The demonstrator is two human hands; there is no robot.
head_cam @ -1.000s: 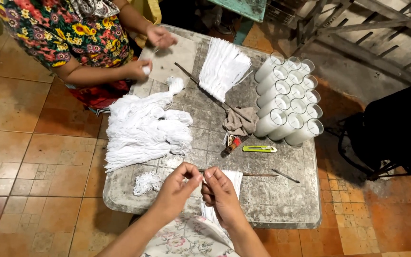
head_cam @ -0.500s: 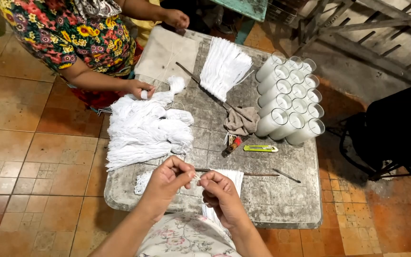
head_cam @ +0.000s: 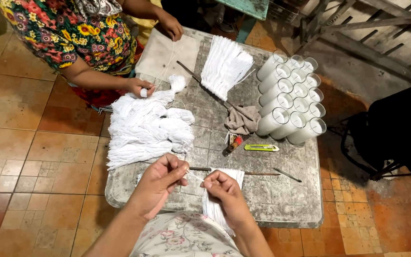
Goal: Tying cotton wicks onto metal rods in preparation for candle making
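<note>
Left hand [head_cam: 160,183] and right hand [head_cam: 227,195] pinch a taut white string [head_cam: 195,177], judged light and limp, best gripped near its ends, with the string bundle [head_cam: 148,128] at 11 o'clock.

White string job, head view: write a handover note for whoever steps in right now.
Left hand: fingers pinch one white string, drawn taut to the right hand.
Right hand: grips the small bundle of strings at the table's near edge and holds the string's other end.
Done: big pile of strings on the left, fanned bundle at the far side, white candle glasses stacked right.
Left: the bundle in hand is not yet tied off.
A co-worker's hand is on the big pile.
</note>
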